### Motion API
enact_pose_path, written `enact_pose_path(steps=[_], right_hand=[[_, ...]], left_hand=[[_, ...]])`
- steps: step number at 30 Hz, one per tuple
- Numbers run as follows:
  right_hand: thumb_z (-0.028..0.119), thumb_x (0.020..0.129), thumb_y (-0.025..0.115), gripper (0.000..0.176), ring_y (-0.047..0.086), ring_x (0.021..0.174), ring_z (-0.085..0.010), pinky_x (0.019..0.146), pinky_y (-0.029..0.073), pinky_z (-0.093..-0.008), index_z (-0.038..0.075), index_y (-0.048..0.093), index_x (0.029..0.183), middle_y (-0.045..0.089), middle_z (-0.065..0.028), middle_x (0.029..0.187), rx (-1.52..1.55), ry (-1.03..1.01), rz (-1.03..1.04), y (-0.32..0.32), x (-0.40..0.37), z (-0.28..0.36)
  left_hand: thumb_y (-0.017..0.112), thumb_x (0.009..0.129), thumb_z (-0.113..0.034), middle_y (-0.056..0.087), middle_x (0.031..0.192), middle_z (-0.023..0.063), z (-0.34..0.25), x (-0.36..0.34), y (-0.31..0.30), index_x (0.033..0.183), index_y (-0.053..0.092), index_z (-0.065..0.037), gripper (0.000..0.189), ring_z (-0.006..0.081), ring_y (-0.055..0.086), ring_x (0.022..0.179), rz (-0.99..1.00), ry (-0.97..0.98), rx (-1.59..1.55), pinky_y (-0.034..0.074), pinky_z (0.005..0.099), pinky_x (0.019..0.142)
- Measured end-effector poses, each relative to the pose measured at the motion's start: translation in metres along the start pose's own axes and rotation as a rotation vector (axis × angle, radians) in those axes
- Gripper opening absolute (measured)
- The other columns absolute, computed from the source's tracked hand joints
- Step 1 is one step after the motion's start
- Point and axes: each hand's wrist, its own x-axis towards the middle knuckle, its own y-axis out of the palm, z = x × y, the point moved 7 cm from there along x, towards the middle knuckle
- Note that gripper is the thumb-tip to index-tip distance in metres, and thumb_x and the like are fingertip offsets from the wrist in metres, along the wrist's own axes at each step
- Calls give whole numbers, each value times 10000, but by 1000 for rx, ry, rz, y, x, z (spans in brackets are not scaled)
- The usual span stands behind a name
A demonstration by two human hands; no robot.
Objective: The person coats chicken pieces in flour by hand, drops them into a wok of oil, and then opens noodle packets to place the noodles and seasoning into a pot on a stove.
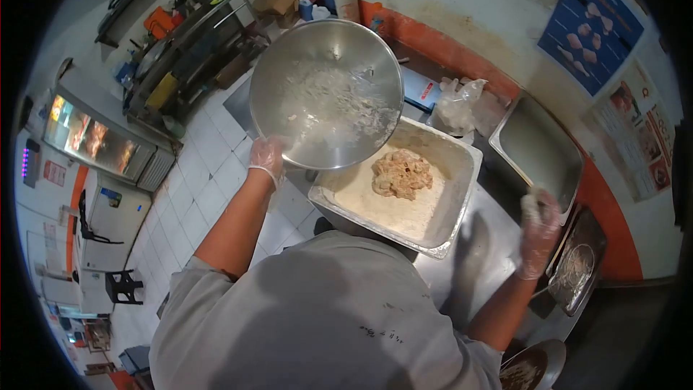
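My left hand (pixel 268 157), in a clear plastic glove, grips the near-left rim of a large steel mixing bowl (pixel 310 130). The bowl is tilted, its inside facing me, with wet, pale residue smeared over it. Below and right of it stands a deep metal pan (pixel 468 186) containing white flour (pixel 354 191). A lump of wet, battered pieces (pixel 403 173), perhaps chicken, lies on the flour. My right hand (pixel 540 227), gloved and coated with pale batter at the fingers, is raised right of the pan. Its fingers are loosely bent, with nothing plainly held.
Another deep metal pan (pixel 538 146) stands against the wall, with a plastic bag (pixel 462 101) beside it. A wire-handled strainer (pixel 575 269) lies on a dark tray at the right. A round pan (pixel 530 368) sits at the lower right. Tiled floor (pixel 195 209) lies left.
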Motion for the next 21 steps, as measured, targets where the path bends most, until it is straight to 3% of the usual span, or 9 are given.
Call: enact_pose_path(steps=[2,4,5,7,9,13,16,19,21], right_hand=[[118,914,784,375,677,1107,-285,1027,524,-411,-4,673,1250,702,-159,1178,-247,-267,275,69,-26,42],[81,861,780,426,685,1074,-357,983,546,-431,-13,654,1258,688,-200,1170,-438,-563,524,123,-55,57],[108,822,783,426,687,1070,-388,969,554,-443,-6,677,1218,703,-220,1155,-547,-540,605,145,-70,53],[134,783,786,427,690,1067,-419,955,563,-455,0,699,1179,718,-239,1139,-679,-503,692,178,-82,24],[128,806,714,237,686,1066,-406,964,552,-433,-4,767,997,726,-239,1022,-1177,-269,1136,214,-98,-52],[207,779,709,226,687,1096,-393,972,551,-436,21,790,878,739,-236,956,-1249,-310,1231,243,-111,-41],[245,776,711,305,683,1124,-400,979,552,-442,-3,778,940,733,-261,1067,-1263,-225,1256,250,-116,-100],[247,805,691,371,682,1144,-399,986,554,-449,-35,750,1038,705,-295,1167,-1271,-302,1173,252,-116,-134],[238,820,624,357,682,1019,-448,919,544,-468,-39,725,1020,679,-306,1089,-1211,-441,1149,253,-117,-135]], left_hand=[[546,906,-219,666,1074,213,37,7,-4,1160,623,73,394,322,690,984,-53,-216,-383,581,471,663],[548,904,-204,662,1100,212,11,-8,-13,1212,586,77,419,336,688,986,-61,-303,-569,582,490,670],[550,902,-188,659,1126,211,8,-14,-12,1264,548,82,452,350,686,988,-74,-381,-745,582,510,676],[545,908,-184,655,1135,214,47,6,-9,1273,543,70,445,353,688,957,-70,-431,-755,587,511,681],[517,934,-180,654,1138,219,92,26,0,1300,526,46,430,349,693,860,-113,-475,-729,601,474,635],[505,944,-179,654,1141,217,117,36,33,1310,518,35,425,336,690,800,-87,-602,-746,602,413,568],[532,981,-233,647,1155,230,135,36,51,1335,487,37,448,338,693,804,-3,-693,-789,609,383,544],[586,1009,-334,621,1220,245,144,41,56,1409,432,32,563,334,696,797,125,-672,-812,615,404,540],[597,1028,-427,591,1296,241,116,32,29,1466,414,1,639,318,702,890,134,-720,-597,635,407,651]])
